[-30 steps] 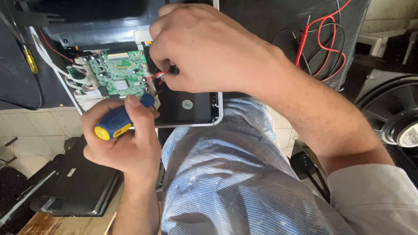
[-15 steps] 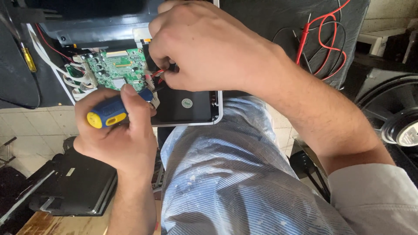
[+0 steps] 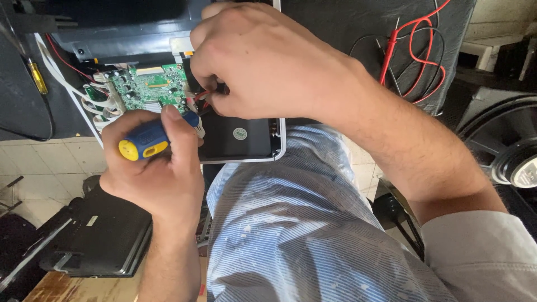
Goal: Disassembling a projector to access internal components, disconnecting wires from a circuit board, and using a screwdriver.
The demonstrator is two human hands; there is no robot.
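An opened black device point(image 3: 240, 142) with a light rim lies across my lap, a green circuit board point(image 3: 148, 89) bared inside it. My left hand point(image 3: 156, 168) is closed around a screwdriver with a blue and yellow handle point(image 3: 142, 141); its shaft is hidden behind my fingers near the board's right edge. My right hand point(image 3: 268, 61) reaches over the device and pinches small red and black wires point(image 3: 202, 96) just right of the board. White flat cables point(image 3: 92, 103) run off the board's left side.
Red and black probe leads point(image 3: 417, 47) trail over dark cloth at upper right. A speaker cone point(image 3: 503, 156) sits at the right edge. Another black device point(image 3: 95, 235) rests low left on a wooden surface. A yellow-handled tool point(image 3: 38, 77) lies at upper left. Pale tiled floor lies below.
My left hand has risen with the screwdriver, bringing the handle closer to the board's lower edge. My right hand stays on the wires.
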